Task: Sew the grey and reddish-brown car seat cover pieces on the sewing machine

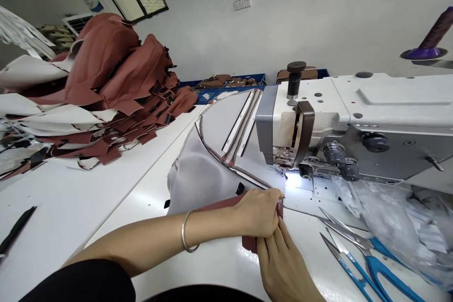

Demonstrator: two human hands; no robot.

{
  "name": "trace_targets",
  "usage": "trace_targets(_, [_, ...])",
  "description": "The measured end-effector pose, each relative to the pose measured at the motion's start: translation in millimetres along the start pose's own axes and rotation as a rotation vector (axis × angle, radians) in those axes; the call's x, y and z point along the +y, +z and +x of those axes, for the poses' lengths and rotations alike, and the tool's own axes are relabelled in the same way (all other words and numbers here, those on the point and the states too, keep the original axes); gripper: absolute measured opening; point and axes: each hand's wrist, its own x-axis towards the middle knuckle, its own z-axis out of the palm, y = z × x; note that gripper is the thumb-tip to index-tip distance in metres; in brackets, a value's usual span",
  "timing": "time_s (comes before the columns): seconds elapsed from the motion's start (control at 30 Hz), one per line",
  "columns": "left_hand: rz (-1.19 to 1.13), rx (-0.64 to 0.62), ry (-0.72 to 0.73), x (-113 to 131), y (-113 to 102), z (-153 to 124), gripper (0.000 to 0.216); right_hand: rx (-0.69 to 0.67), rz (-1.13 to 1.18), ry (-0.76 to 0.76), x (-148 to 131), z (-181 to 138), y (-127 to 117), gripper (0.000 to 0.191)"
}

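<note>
head cam view: my left hand is curled shut, pinching the near edge of the grey-backed brown leatherette panel right where it folds over. my right hand comes up from below, fingers straight and together, tips tucked under the left against the same edge. can't tell if it's gripping or just pressing. the presser foot of the sewing machine sits just beyond the pinch, a touch to the right, and the left hand is nearer to it. the panel lies flat, its piped seam curving away up-left. the backing looks soft and matte, the brown side smooth. blue-handled thread snips lie to my right, and a stack of brown pieces is far left.
</note>
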Motion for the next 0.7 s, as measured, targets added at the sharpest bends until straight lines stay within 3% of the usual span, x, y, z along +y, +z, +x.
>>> trace_targets(0.2, [0.127, -0.026, 0.052, 0, 12, 0, 0.011, 0.016, -0.105, 0.021, -5, -4, 9, 0.039])
trace_targets(0.53, [0.084, 0.025, 0.02, -2, 20, 6, 0.018, -0.051, -0.111, -0.145, 11, -2, 3, 0.034])
trace_targets(0.7, [0.038, 0.023, 0.022, -5, 17, 13, 0.019, -0.095, -0.106, -0.148, 20, -4, 5, 0.034])
